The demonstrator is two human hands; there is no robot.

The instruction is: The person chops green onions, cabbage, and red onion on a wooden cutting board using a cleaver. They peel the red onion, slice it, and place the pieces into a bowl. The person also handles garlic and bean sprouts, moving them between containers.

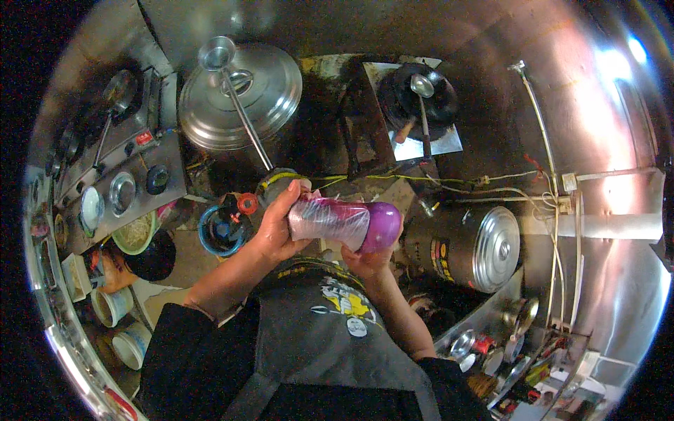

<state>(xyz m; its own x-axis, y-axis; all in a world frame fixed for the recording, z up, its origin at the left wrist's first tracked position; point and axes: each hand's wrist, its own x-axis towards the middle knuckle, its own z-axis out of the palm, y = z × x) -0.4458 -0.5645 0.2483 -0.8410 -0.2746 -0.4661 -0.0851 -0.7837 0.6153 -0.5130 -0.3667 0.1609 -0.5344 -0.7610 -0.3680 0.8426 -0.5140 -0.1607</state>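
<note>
Before my chest I hold a long rounded object (342,223), shaped like a bottle, lying on its side. Shiny clear plastic film covers its pinkish body, and its right end is a smooth purple dome. My left hand (275,226) grips the left end, with the thumb along the top. Around the purple end and its underside curls my right hand (371,259). What lies inside the film cannot be made out. A grey apron (337,337) with a printed yellow and white figure shows below my hands.
Ahead stands a large pot with a metal lid (263,110), a long-handled ladle (246,118) across it. A black wok (445,97) holds another ladle. Another lidded pot (497,250) is at right; a blue-rimmed bucket (205,239) is at left. Yellow hose (379,177) crosses between them.
</note>
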